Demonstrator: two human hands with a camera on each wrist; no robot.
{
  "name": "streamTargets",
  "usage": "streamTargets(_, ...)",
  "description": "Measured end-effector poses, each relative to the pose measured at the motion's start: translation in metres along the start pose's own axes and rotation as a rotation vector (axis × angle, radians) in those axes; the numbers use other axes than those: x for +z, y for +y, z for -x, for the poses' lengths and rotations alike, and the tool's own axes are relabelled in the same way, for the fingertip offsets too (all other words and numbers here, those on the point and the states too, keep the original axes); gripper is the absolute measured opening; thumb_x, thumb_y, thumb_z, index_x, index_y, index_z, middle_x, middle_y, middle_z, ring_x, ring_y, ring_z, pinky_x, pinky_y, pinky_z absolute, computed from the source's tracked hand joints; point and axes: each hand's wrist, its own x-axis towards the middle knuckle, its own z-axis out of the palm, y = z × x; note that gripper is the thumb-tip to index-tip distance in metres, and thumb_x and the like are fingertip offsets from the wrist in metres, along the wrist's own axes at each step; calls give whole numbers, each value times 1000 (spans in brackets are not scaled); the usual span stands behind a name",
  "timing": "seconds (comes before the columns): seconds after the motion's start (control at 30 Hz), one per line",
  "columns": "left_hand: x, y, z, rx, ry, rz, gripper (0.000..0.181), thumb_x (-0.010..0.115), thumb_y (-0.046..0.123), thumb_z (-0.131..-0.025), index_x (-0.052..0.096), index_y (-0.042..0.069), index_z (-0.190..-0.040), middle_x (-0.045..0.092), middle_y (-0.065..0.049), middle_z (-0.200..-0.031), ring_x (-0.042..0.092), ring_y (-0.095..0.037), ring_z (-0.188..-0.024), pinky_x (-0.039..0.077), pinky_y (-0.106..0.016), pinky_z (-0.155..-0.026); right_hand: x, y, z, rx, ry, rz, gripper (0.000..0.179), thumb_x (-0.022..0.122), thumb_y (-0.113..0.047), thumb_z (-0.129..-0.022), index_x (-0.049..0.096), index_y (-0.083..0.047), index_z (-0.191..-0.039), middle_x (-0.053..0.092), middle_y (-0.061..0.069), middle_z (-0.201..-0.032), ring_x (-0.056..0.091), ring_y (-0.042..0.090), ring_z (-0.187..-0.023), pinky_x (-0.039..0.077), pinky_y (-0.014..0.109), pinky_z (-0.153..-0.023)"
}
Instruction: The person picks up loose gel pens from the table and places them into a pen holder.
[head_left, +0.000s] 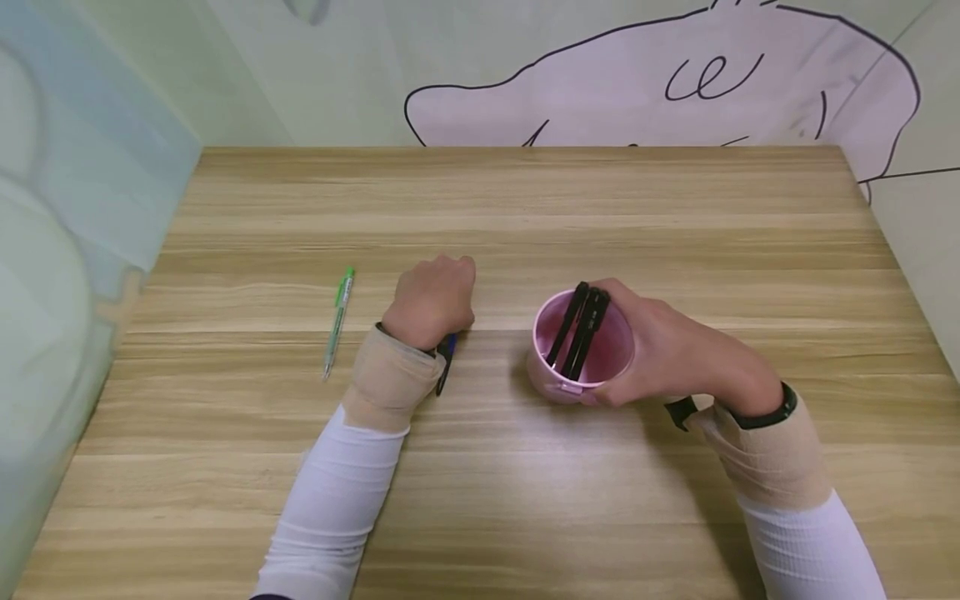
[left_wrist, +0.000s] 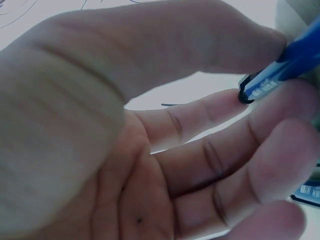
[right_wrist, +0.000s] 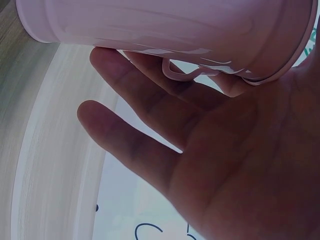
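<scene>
My left hand [head_left: 437,300] is near the tabletop left of the cup, back upward. In the left wrist view, its thumb and fingers pinch a blue pen [left_wrist: 285,67] with a pale label and a dark end. The head view shows a dark blue-black piece [head_left: 446,364] beside that wrist, too covered to identify. My right hand [head_left: 660,346] grips a pink cup [head_left: 542,375] by its right side, thumb nearest me. Black pens [head_left: 585,333] lean inside the cup, tops above the rim. A small loop [right_wrist: 175,72] sticks out from the cup in the right wrist view.
A pen with a green clip and clear barrel [head_left: 339,325] lies on the wooden table [head_left: 525,208] left of my left hand. Another blue-and-white thing [left_wrist: 307,192] shows at the left wrist view's edge. Behind the table stands a wall with drawings [head_left: 600,92].
</scene>
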Motion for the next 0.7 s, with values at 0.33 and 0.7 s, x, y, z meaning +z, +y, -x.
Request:
streamTargets(0.33,1,-1,-1,-1,-11,3,25,68,9,-83,56,4,-104,63,-12,-89,62,-30,-77,54,-45,-62,0,0,0,-1,4,0,92,95,-27,-64,42,-15,-138,62,1,-123,63,19,-104,54,44,-89)
streamTargets(0.7,2,-3,-2,2,-10,22,23,67,9,-83,56,4,-102,62,-12,-89,62,-29,-76,52,-44,-61,1,1,-1,2,7,10,91,95,-28,-63,43,-15,-138,63,0,-122,64,20,-104,54,44,-89)
